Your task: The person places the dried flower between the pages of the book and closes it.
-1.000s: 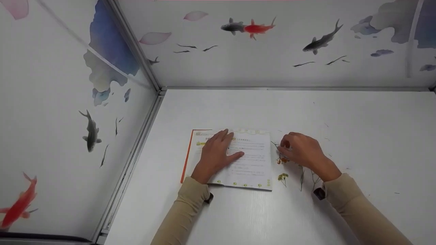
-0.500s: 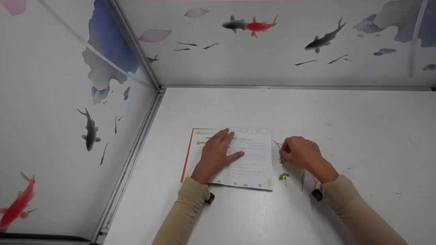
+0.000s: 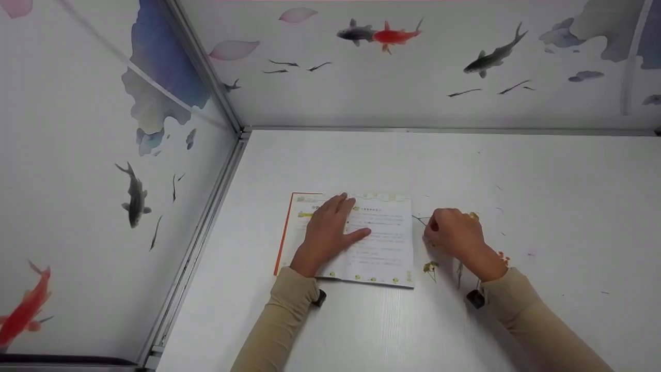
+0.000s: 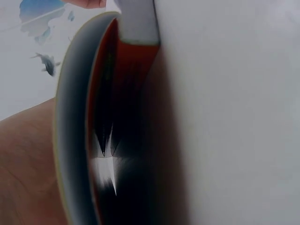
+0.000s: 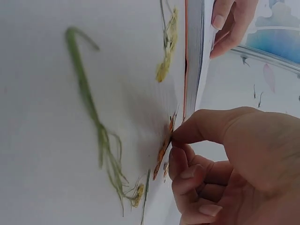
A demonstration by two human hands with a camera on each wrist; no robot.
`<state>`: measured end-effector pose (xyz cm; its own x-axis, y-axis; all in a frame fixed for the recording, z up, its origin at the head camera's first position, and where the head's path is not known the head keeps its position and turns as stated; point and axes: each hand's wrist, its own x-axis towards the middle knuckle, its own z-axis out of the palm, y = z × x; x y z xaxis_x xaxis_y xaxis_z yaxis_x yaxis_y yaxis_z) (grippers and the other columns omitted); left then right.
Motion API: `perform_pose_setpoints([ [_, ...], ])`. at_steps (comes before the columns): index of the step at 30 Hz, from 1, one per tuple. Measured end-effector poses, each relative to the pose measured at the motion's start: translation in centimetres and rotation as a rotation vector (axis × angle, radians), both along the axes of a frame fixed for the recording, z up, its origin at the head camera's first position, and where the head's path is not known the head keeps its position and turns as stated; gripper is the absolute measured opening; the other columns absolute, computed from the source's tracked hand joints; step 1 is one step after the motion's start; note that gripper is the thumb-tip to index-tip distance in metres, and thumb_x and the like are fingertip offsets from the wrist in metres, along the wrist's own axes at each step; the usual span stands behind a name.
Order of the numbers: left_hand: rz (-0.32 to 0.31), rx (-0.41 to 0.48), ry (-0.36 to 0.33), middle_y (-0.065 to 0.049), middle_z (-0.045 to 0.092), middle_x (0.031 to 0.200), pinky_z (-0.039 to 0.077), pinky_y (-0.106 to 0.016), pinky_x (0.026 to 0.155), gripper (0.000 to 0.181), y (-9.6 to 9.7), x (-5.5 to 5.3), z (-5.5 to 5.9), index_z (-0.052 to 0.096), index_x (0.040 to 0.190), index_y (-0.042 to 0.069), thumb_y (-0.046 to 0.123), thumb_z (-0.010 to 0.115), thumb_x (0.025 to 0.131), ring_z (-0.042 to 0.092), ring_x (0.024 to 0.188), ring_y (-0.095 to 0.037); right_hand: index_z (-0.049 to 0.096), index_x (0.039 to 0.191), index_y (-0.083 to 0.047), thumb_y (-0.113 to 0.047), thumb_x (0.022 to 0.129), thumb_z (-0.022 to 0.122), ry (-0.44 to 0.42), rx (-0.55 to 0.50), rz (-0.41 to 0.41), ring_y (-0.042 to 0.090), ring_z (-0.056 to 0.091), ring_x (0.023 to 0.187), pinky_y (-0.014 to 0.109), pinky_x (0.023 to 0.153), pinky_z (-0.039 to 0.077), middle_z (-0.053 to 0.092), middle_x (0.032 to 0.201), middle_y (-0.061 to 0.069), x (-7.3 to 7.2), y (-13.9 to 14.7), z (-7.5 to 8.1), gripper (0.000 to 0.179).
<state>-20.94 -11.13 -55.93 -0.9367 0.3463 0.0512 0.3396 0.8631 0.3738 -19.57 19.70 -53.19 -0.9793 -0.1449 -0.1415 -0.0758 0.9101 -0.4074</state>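
Observation:
My left hand (image 3: 328, 232) lies flat on an open book (image 3: 382, 248), fingers spread and thumb across the printed page. Just right of the book, my right hand (image 3: 457, 232) is low over the white table. In the right wrist view its thumb and forefinger pinch a flat orange dried flower (image 5: 164, 149) close to the table. Near it are a yellow flower sprig (image 5: 167, 49) and a green stem (image 5: 86, 93) with a small yellow head. Orange blossoms (image 3: 503, 257) show beside the right wrist. The left wrist view mostly shows the book's dark, curved underside (image 4: 105, 93).
The table (image 3: 351, 160) meets metal-framed wall panels (image 3: 392, 93) printed with fish at the back and left. A thin twig (image 3: 421, 219) lies between book and right hand. Small dark stem bits (image 3: 605, 293) are scattered at the right.
The right hand has shifted slightly nearer the wearer, and the orange flower under its fingertips is now hidden in the head view. Blossoms now show behind that hand. The left hand stays put.

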Motion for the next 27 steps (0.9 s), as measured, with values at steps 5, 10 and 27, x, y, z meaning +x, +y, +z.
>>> perform_pose_setpoints([
  [5,-0.005,0.007,-0.021,-0.011,0.038,0.174,0.035,-0.054,0.129,0.088,0.0,0.0,0.1,0.042,0.166,0.015,0.069,0.064,0.100,0.036,0.163,-0.031,0.072,0.102,0.000,-0.015,0.099,0.065,-0.015,-0.014,-0.015,0.026,0.063,0.078,0.042,0.067,0.053,0.072,0.095,0.015,0.0,0.2,-0.3,0.017],
  [10,-0.003,0.015,-0.027,-0.011,0.038,0.174,0.035,-0.055,0.129,0.087,-0.1,0.1,0.1,0.042,0.166,0.016,0.069,0.064,0.100,0.036,0.163,-0.032,0.072,0.100,-0.002,-0.016,0.100,0.065,0.011,-0.021,-0.008,0.025,0.062,0.077,0.041,0.066,0.051,0.072,0.093,0.014,0.0,0.6,-0.5,0.016],
  [27,0.008,-0.001,-0.054,-0.008,0.033,0.177,0.032,-0.053,0.131,0.108,-0.1,0.0,-0.1,0.038,0.168,0.018,0.082,0.071,0.087,0.032,0.165,-0.030,0.070,0.092,-0.003,-0.012,0.096,0.065,0.135,-0.064,0.014,0.023,0.059,0.070,0.034,0.058,0.044,0.069,0.085,0.011,0.3,0.7,0.5,0.011],
])
